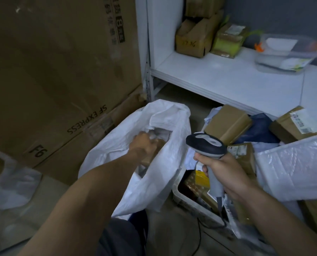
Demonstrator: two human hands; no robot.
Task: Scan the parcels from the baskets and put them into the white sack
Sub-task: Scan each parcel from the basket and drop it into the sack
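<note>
On the head camera I see my left hand [144, 143] down in the mouth of the white sack [154, 183], grip clamped on a brown parcel [154, 154]. My right hand [226, 175] has its grip wrapped round the scanner [206, 145], above the basket [188, 201] just beside the sack.

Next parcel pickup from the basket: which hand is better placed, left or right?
Left, probably. The right hand grips the scanner over the basket, so it cannot grasp. The left hand is in the white sack on a brown parcel; once clear, it can reach over.
</note>
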